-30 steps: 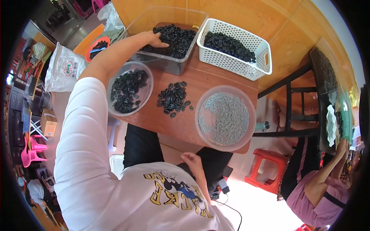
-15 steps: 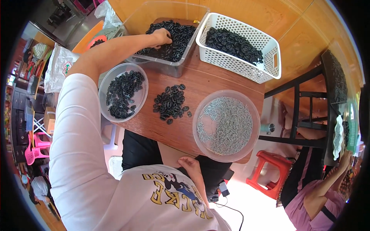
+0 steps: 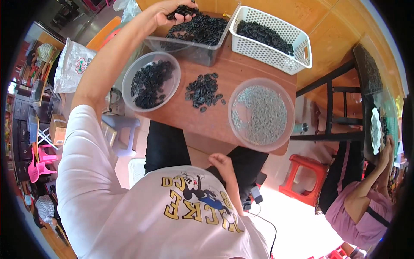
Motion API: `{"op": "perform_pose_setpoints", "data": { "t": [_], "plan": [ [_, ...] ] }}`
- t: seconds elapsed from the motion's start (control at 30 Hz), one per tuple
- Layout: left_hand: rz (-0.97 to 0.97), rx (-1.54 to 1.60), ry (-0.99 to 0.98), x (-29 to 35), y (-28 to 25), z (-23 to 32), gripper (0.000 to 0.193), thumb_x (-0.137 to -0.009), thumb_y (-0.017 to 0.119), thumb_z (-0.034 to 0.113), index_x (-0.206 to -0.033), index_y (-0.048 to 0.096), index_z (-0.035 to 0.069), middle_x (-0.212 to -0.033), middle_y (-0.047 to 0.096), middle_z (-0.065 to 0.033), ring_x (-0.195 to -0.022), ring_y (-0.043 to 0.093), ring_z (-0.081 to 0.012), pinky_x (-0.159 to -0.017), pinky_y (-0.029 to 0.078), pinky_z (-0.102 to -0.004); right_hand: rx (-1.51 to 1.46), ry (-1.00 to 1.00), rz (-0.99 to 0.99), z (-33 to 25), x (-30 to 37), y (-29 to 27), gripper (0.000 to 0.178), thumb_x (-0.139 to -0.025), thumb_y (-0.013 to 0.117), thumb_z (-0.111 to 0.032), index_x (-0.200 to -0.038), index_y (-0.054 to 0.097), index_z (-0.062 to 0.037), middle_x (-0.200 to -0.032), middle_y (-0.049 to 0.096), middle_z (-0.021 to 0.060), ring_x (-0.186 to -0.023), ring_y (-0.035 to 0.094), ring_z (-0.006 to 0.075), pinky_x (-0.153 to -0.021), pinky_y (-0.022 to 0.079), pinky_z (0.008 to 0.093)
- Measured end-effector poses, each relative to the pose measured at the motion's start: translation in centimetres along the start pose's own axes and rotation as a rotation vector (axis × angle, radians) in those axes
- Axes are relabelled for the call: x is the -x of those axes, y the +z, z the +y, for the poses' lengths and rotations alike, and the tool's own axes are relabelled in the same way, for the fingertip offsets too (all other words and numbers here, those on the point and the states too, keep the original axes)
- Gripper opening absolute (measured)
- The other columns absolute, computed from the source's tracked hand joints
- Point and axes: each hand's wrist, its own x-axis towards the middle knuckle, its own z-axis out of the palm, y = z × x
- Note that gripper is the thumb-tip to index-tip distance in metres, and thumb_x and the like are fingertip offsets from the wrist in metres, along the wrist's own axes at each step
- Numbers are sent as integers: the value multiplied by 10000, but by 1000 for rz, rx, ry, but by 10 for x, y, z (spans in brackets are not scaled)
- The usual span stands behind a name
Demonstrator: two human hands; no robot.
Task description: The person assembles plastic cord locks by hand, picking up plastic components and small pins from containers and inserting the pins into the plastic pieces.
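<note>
My left hand (image 3: 179, 12) is closed around a handful of small black oval plastic pieces (image 3: 184, 11). It is raised over the far left part of a clear plastic bin (image 3: 205, 55), which holds many more of these pieces. Nearer to me is a round translucent tub (image 3: 171, 88) with black pieces inside. To its right a loose pile of black pieces (image 3: 202, 91) lies on the brown table (image 3: 202, 123). My right hand (image 3: 222, 165) rests low by my lap, below the table's near edge, its fingers curled in and no object visible in them.
A white perforated basket (image 3: 297, 64) of black pieces stands at the back right. A round tub (image 3: 290, 114) of small silvery metal pins sits at the table's right end. Beyond are a red stool (image 3: 297, 190), a black frame (image 3: 330, 101) and another person (image 3: 360, 207) at work.
My left hand has come up out of the black pieces in the clear bin, now holding a handful, and moved up in view. My right hand stays by my lap, fingers more curled.
</note>
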Motion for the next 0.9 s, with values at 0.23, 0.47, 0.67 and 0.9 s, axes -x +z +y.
{"op": "perform_pose_setpoints", "data": {
  "t": [0.23, 0.47, 0.67, 0.9],
  "plan": [
    [-108, 205, -55, 96, 52, -76, 198, -822, 640, 145, -987, 564, 67, -891, 542, -131, -565, 504, -106, -277, 320, -112, 30, -22, -4, 6, 3, 3, 139, -850, 630, -129, -888, 646, 3, -747, 631, 17, -677, 583, 88, -651, 470, 222],
    [62, 199, -7, 83, 68, -195, 182, -782, 654, 112, -924, 585, 20, -833, 550, -115, -602, 544, -136, -326, 336, -181, 48, -45, -23, 9, 11, 7, 135, -858, 623, -121, -891, 635, 9, -773, 651, 45, -689, 590, 94, -662, 472, 219],
    [706, -1101, 668, 67, 117, -252, 215, -784, 639, 150, -978, 618, 61, -1036, 501, -154, -888, 576, -363, -768, 486, -451, 12, -69, -17, 13, 14, 4, 141, -857, 623, -117, -906, 637, 14, -777, 641, 31, -692, 598, 103, -670, 489, 232],
    [825, -1276, 895, 50, 110, -269, 324, -779, 662, 262, -1050, 635, 86, -1029, 552, -127, -942, 523, -308, -741, 457, -434, -1, -62, -23, 11, 13, 3, 150, -855, 628, -126, -910, 639, 13, -798, 654, 49, -692, 601, 112, -662, 488, 234]
  ]
}}
